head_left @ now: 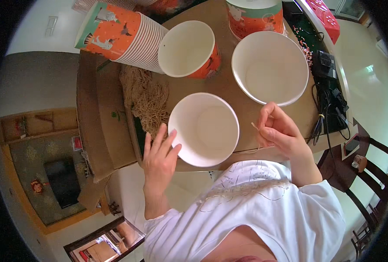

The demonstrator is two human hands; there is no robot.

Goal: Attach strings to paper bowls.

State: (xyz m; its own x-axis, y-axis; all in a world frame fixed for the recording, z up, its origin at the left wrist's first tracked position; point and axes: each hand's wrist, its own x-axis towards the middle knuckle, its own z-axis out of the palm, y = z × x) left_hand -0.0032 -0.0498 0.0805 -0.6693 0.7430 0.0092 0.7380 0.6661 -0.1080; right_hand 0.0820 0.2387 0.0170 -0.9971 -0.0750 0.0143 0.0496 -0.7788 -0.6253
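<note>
A white-lined paper bucket (203,129) stands before me on the cardboard-topped table, its mouth facing up. My left hand (158,153) is at its left side, fingers spread and a couple of fingertips over the rim. To the bucket's right, my right hand (282,132) is closed in a pinch on a thin pale string (254,126), whose loose end hangs below the fingers. Just beyond that hand is a larger white paper bucket (270,67). A tangled heap of beige netting or twine (147,98) lies left of the nearer bucket.
A long stack of orange printed buckets (120,37) lies at the far left, beside a tilted single bucket (187,49). More orange buckets (256,19) stand at the far right. Black cables (322,109) and an adapter (323,64) line the right edge. Cardboard flaps (109,118) border the left.
</note>
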